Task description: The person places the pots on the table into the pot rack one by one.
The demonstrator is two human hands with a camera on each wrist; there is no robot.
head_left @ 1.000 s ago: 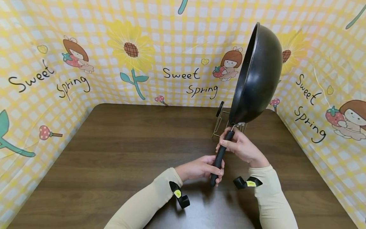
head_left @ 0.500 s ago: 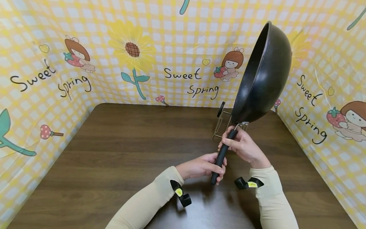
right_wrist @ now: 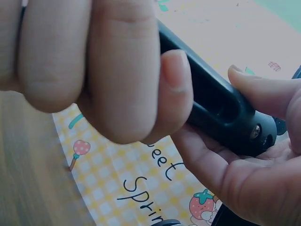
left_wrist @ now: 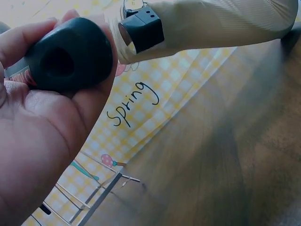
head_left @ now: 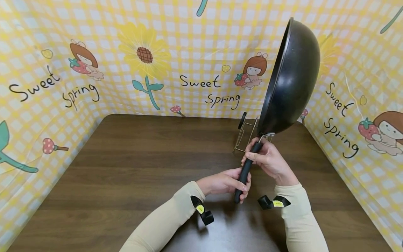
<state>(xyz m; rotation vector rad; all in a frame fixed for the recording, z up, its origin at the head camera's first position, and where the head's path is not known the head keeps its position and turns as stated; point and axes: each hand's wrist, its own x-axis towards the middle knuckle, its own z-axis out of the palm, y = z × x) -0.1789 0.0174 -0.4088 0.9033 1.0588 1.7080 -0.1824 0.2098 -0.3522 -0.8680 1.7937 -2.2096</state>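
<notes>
A large black wok (head_left: 294,77) is held up over the table, rim facing left, its bowl tilted to the upper right. My right hand (head_left: 272,162) grips the black handle (head_left: 246,171) just below the bowl, thumb lying across the front. Lower down, my left hand (head_left: 220,183) holds the same handle near its end, with the fingers wrapped round from behind. The rounded butt of the handle (left_wrist: 94,56) shows close up in the left wrist view. Fingers of both hands surround the handle in the right wrist view.
Behind the wok a thin wire rack (head_left: 240,141) with a black rounded end piece stands on the brown wooden table (head_left: 151,168). Yellow checked cloth (head_left: 195,45) with printed flowers and words walls the table at the back and sides.
The wok has swung right, then turned slightly back toward upright and risen a little. Both hands have shifted slightly right and kept their grip on the handle.
</notes>
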